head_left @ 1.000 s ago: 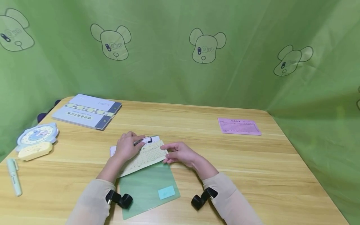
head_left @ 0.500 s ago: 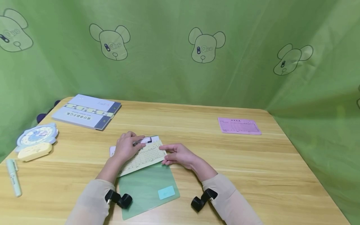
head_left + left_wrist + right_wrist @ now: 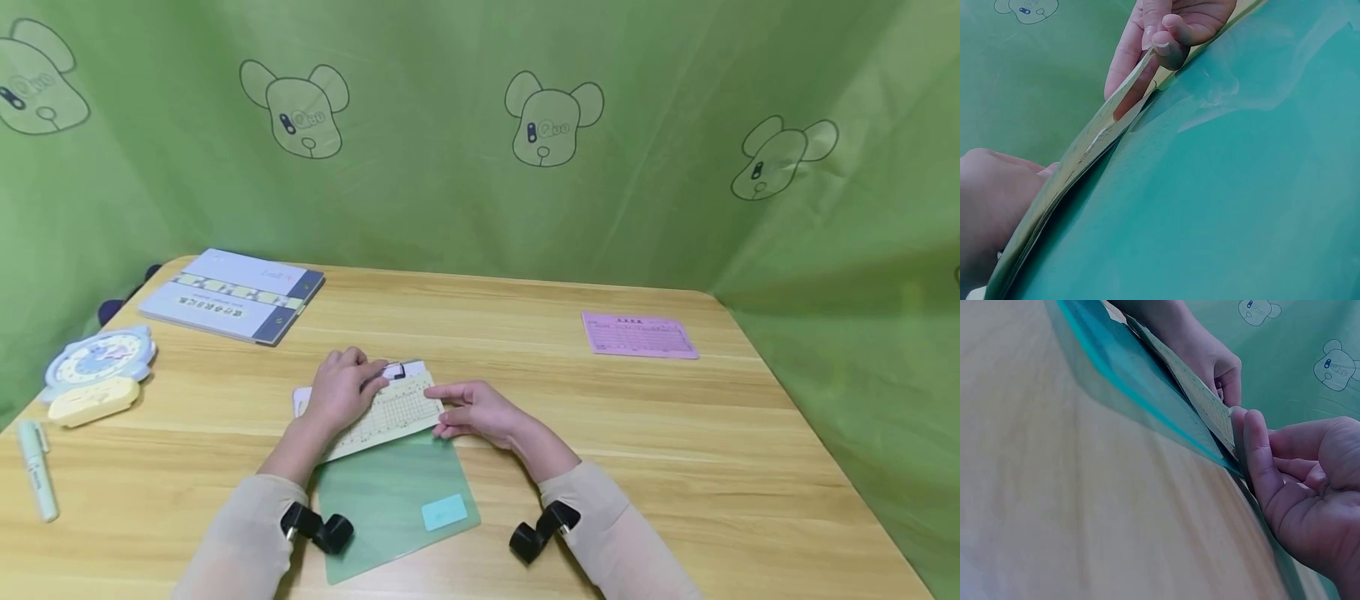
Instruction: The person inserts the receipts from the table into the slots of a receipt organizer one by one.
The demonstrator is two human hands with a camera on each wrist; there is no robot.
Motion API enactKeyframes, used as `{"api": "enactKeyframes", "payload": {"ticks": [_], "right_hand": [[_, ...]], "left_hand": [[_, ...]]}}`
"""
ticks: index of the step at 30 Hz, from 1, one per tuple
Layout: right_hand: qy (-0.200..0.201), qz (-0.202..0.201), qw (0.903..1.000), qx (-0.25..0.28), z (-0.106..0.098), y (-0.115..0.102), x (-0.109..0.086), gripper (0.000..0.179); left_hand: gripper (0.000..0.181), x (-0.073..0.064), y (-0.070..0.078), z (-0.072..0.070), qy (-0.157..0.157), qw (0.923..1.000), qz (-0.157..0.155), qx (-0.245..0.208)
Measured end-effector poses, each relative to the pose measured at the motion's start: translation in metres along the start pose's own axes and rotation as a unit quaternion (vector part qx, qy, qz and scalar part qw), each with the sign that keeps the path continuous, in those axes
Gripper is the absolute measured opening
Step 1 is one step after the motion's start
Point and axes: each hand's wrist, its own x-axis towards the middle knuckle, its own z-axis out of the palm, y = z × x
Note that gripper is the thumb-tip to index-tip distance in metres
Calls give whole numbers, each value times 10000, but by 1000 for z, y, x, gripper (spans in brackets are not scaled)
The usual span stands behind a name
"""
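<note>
A green translucent clip folder point(image 3: 390, 508) lies on the wooden table with a pale blue label near its lower right corner. Across its upper part rests a pale yellow printed slip point(image 3: 397, 414), filled with a grid. My left hand point(image 3: 341, 387) is at the folder's top edge, thumb and index finger pinching the clip point(image 3: 396, 372), which is partly covered. With my right hand point(image 3: 480, 412) I pinch the slip's right end. In the left wrist view the slip point(image 3: 1072, 156) bows up from the green cover point(image 3: 1241, 187); the right wrist view shows fingertips point(image 3: 1254, 425) at its end.
A lilac notebook point(image 3: 225, 292) lies at the back left. Left of my hands are a blue clock-shaped item point(image 3: 101, 358), a cream case point(image 3: 93, 402) and a mint marker point(image 3: 37, 471). A pink form pad point(image 3: 637, 336) lies at the back right.
The slip's lower left end has shifted slightly upward toward the clip. The left fingers have closed in around the clip, hiding more of it. My right hand has barely moved.
</note>
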Motion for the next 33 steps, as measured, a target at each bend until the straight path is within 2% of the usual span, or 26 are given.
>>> {"api": "enactKeyframes", "payload": {"ticks": [9,33], "right_hand": [[1,21,10000,-95,0,-2,3,42],[46,18,10000,30,1,-6,16,42]], "left_hand": [[28,-1,1,1,52,9992,215,338],[29,0,2,-1,69,9996,166,200]]}}
